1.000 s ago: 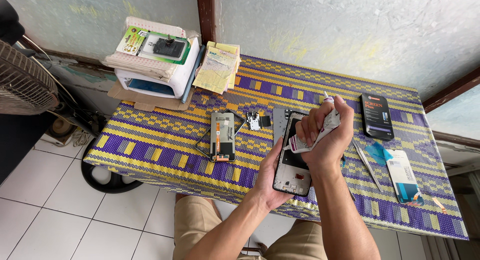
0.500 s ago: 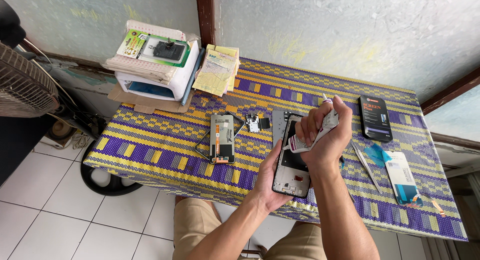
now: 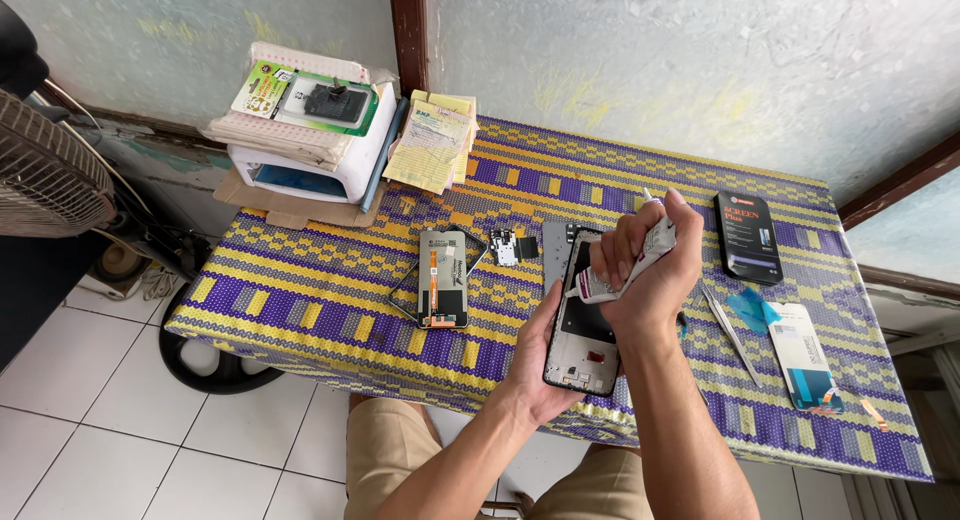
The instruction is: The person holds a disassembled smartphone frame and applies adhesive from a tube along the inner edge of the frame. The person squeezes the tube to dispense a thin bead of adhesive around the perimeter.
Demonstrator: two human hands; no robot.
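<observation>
My left hand cradles an opened phone frame from below, its bare inside facing up. My right hand grips a small white glue tube, its nozzle pointing down-left at the frame's upper left edge. Both hands hover over the front of a table covered with a purple and yellow woven mat. On the mat to the left lies a phone screen assembly with an orange flex cable, and a small circuit board sits beside it.
Metal tweezers, a blue-tabbed film, a pale screen protector pack and a black box lie at the right. A white box with packets and yellow papers stand at the back left. A fan stands on the floor.
The hands, phone frame and tube stay in nearly the same place; the tube's nozzle has shifted only slightly along the frame's edge.
</observation>
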